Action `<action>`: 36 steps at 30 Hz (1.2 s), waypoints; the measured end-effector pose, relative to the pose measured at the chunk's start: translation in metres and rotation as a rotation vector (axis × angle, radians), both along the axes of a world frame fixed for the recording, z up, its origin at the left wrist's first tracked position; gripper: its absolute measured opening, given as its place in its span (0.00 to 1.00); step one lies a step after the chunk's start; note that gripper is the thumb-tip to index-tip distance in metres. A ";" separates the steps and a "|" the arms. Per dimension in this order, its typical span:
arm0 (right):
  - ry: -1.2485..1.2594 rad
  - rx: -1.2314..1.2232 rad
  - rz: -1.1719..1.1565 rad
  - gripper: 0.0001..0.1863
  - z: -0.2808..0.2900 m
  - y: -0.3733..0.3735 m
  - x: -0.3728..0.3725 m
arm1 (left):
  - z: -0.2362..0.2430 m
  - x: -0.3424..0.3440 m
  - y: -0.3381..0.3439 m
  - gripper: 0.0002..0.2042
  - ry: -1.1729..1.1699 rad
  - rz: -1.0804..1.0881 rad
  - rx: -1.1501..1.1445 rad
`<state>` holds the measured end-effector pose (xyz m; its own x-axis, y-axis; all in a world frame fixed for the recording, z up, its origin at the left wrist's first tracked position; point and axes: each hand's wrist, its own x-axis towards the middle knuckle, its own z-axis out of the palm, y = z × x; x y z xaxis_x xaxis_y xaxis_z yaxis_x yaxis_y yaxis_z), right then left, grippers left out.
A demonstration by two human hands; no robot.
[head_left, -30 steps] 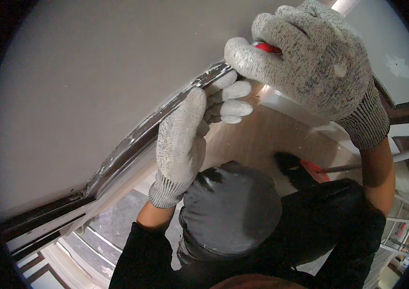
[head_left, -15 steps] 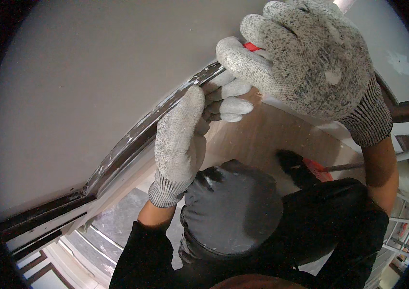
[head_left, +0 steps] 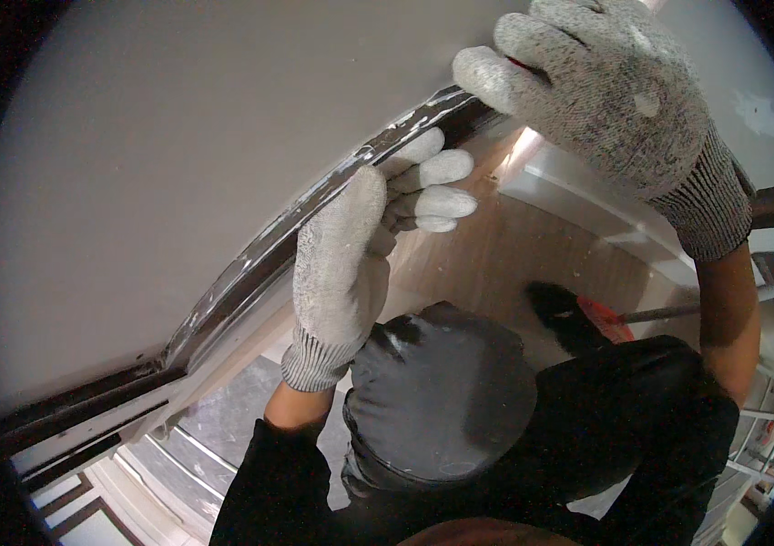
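A dark strip (head_left: pixel 255 255) with white smears runs diagonally along the lower edge of a grey wall panel (head_left: pixel 178 155). My left hand (head_left: pixel 341 246), in a pale knitted work glove, rests against this strip with its thumb upright and its fingers stretched out and apart. Farther up, at the strip's far right end, is my right hand (head_left: pixel 605 109) in a speckled grey glove. Its fingers are curled closed, and a sliver of something red (head_left: pixel 527 67) shows between them; the rest is hidden in the grip.
My raised knee in dark trousers (head_left: pixel 446 391) stands below the left hand. A black and red broom head (head_left: pixel 578 318) with a long handle lies over the brown floor (head_left: pixel 496 246). Metal rails and scaffold-like bars (head_left: pixel 765 414) are at the lower right.
My right hand has moved right along the strip, away from my left hand, uncovering more of the strip. Less of the red thing shows. The left hand has stayed almost still.
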<state>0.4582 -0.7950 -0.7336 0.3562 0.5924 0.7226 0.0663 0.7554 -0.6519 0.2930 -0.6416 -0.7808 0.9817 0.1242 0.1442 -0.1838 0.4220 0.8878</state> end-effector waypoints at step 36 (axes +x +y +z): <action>-1.012 -0.869 -0.989 0.26 0.024 -0.028 -0.057 | 0.000 -0.004 0.003 0.21 -0.020 -0.144 0.028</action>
